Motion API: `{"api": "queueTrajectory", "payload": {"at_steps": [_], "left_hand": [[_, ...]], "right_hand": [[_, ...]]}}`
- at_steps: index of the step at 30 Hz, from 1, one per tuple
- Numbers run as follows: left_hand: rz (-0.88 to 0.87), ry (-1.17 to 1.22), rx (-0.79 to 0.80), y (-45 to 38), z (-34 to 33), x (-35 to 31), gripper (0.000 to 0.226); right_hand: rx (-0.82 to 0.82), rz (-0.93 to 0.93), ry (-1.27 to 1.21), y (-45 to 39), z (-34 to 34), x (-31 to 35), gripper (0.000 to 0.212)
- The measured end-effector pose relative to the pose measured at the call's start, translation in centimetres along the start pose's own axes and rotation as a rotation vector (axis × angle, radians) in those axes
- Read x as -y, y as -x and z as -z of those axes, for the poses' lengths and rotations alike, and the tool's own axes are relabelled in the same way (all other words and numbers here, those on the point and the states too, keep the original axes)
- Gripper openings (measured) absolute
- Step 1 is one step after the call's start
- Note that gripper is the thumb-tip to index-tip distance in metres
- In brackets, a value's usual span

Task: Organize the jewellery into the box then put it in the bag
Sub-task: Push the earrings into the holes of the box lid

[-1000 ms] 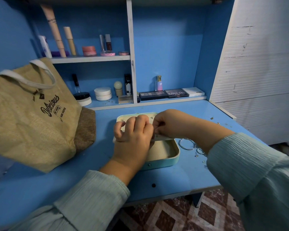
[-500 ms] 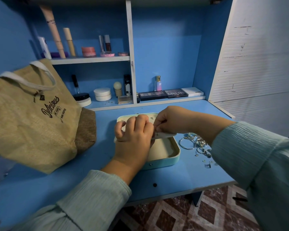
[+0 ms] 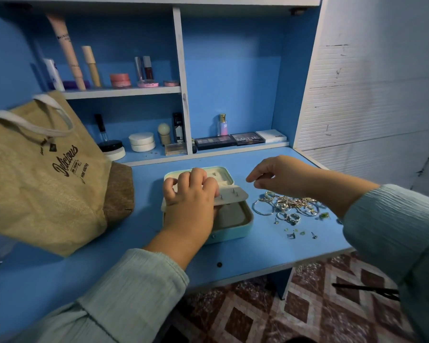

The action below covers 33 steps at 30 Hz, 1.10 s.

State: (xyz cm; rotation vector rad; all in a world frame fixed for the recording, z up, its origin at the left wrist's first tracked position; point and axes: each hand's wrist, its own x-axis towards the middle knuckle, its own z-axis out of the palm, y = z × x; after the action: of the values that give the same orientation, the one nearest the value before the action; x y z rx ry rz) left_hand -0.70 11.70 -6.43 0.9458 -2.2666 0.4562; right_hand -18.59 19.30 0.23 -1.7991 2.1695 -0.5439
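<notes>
Here the left hand [image 3: 188, 201] grips the box's [image 3: 235, 225] cream earring panel [image 3: 229, 198]; keep it steady. The right hand [image 3: 278, 178], fingers loosely curled, seemingly empty, hovers above the jewellery [image 3: 286, 206]; pinch one stud. The bag [image 3: 42, 179] stands left of both.

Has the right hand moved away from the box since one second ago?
Yes. The right hand left the box and went right, now above the jewellery pile.

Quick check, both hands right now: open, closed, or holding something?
Left hand: grips the earring panel of the jewellery box.
Right hand: fingers curled; whether they pinch anything cannot be told.
</notes>
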Motion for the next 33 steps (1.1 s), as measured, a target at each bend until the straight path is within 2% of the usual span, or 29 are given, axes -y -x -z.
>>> {"api": "queueTrajectory", "payload": {"at_steps": [3,8,13,19,23,27,33], "left_hand": [[0.012,-0.01,0.063,-0.1,0.5,-0.2,0.044],[0.011,-0.004,0.174,0.4,1.4,-0.6,0.03],[-0.033,0.028,0.242,0.8,2.4,-1.6,0.038],[-0.126,0.123,0.232,0.8,3.0,-3.3,0.039],[-0.263,0.16,0.191,0.5,2.2,-5.3,0.036],[-0.345,0.048,0.295,0.2,1.9,-7.5,0.024],[-0.366,-0.077,0.356,-0.7,0.1,-9.4,0.026]], "right_hand": [[-0.004,-0.022,0.002,1.2,0.2,-0.8,0.02],[-0.025,-0.063,0.031,2.6,0.1,-1.9,0.016],[-0.018,-0.114,0.107,3.9,0.0,-2.8,0.012],[0.032,-0.182,0.133,5.5,-0.1,-4.0,0.007],[0.061,-0.224,0.153,6.5,0.0,-4.9,0.006],[0.064,-0.245,0.17,7.4,0.1,-5.9,0.01],[0.038,-0.238,0.127,8.3,-0.8,-7.1,0.013]]}}
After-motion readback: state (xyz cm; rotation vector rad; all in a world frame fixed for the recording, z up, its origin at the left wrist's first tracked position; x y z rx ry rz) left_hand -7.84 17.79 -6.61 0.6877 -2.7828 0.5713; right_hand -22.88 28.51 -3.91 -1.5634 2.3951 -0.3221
